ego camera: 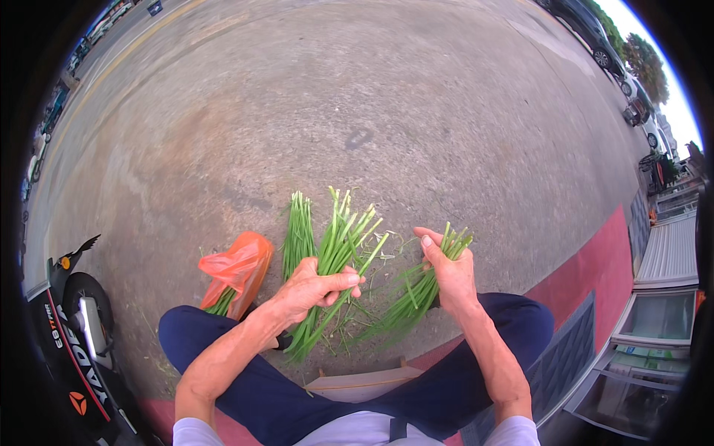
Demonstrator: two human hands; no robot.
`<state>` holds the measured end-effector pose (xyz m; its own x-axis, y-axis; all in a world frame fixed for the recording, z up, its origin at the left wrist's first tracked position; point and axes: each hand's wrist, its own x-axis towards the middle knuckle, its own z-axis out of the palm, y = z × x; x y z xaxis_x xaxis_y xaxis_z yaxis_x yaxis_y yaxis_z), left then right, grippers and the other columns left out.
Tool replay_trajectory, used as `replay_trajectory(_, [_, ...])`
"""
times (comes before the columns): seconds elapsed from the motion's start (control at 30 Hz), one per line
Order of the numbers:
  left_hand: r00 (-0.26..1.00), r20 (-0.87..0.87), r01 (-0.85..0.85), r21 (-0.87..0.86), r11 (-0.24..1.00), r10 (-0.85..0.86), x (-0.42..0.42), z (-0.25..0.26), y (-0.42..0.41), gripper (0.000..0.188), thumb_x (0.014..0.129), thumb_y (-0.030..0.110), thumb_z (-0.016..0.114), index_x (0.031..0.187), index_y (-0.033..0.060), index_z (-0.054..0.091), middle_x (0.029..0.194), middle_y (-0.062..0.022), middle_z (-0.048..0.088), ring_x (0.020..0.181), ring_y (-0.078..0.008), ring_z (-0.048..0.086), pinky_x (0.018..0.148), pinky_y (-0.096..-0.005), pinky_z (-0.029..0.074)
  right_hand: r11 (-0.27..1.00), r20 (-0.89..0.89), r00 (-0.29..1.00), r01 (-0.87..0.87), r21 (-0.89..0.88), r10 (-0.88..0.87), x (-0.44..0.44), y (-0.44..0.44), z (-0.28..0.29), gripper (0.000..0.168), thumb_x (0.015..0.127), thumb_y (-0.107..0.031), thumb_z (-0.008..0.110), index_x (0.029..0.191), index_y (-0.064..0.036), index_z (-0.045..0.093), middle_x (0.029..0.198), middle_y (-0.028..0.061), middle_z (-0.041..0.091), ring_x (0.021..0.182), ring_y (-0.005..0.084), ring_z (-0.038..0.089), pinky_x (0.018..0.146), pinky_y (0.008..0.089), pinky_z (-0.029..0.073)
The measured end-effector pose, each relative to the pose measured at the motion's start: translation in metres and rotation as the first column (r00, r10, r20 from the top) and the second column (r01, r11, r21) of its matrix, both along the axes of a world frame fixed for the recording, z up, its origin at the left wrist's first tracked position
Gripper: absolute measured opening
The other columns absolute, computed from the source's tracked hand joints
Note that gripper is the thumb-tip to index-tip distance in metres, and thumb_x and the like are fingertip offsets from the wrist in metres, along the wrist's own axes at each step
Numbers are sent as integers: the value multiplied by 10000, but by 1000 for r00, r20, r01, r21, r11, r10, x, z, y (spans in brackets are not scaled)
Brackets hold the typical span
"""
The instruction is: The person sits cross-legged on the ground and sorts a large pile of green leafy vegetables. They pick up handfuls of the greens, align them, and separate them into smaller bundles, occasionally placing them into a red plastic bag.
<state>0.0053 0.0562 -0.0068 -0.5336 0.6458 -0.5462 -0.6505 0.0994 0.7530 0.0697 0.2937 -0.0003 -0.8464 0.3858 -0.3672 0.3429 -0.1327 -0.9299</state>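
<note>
My left hand [312, 287] is closed around a thick bunch of long green stalks [337, 240], probably garlic chives or scapes. Their pale cut ends point away from me and the thin ends hang between my knees. In my right hand [450, 267] is a smaller bunch of the same stalks [413, 301], its cut ends above the fist and its thin tips trailing down and left. A third green bundle [299, 231] lies on the ground just beyond my left hand. To its left, an orange plastic bag [240, 267] holds more green stalks.
Loose trimmings [348, 326] litter the concrete pavement [357, 111] between my feet. A wooden stool edge [362, 384] shows beneath me. A black Yadea electric scooter [83, 345] stands close at left. Glass-fronted cabinets [652, 318] line the right side, beside a red ground strip [591, 273].
</note>
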Motion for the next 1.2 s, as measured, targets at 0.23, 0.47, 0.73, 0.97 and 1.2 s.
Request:
replay_trajectory(0.23, [998, -11, 55, -5, 998, -55, 11, -5, 15, 267, 858, 228, 689, 977, -6, 644, 798, -76, 677, 497, -38, 435, 429, -188, 292, 975, -46, 978, -208, -70, 206, 4, -19, -6, 182, 849, -150, 711, 949, 2, 697, 703, -30, 600, 615, 55, 497, 530, 240, 380])
replay_trajectory(0.47, [990, 91, 100, 107, 989, -110, 13, -9, 12, 236, 901, 223, 636, 991, 5, 637, 790, -76, 662, 498, -49, 442, 423, -203, 294, 966, -52, 970, -241, -98, 237, 3, -22, -3, 159, 840, -147, 701, 912, -6, 706, 726, 15, 635, 649, 80, 550, 565, 246, 420])
replay_trajectory(0.73, [975, 162, 121, 206, 971, -155, 15, -13, 5, 274, 919, 264, 614, 1000, 4, 643, 778, -74, 637, 538, -64, 460, 444, -197, 292, 941, -89, 958, -284, -184, 272, 5, -23, -2, 159, 872, -140, 666, 939, 4, 681, 752, 30, 646, 691, 90, 578, 610, 245, 438])
replay_trajectory(0.97, [979, 164, 82, 219, 972, -120, 11, -12, 2, 291, 917, 267, 625, 1007, -9, 642, 783, -74, 641, 546, -61, 468, 450, -193, 302, 986, -35, 999, -28, -165, 22, -1, -22, -5, 183, 867, -191, 689, 861, -10, 661, 705, 38, 627, 627, 97, 573, 559, 256, 435])
replay_trajectory(1.2, [988, 155, -2, 157, 988, -22, 16, -12, 8, 295, 903, 258, 654, 1020, -12, 640, 800, -85, 654, 543, -56, 469, 445, -193, 311, 932, 76, 995, -33, -360, 64, 0, -22, -3, 282, 874, -284, 701, 939, -13, 659, 672, 15, 584, 556, 86, 525, 482, 241, 389])
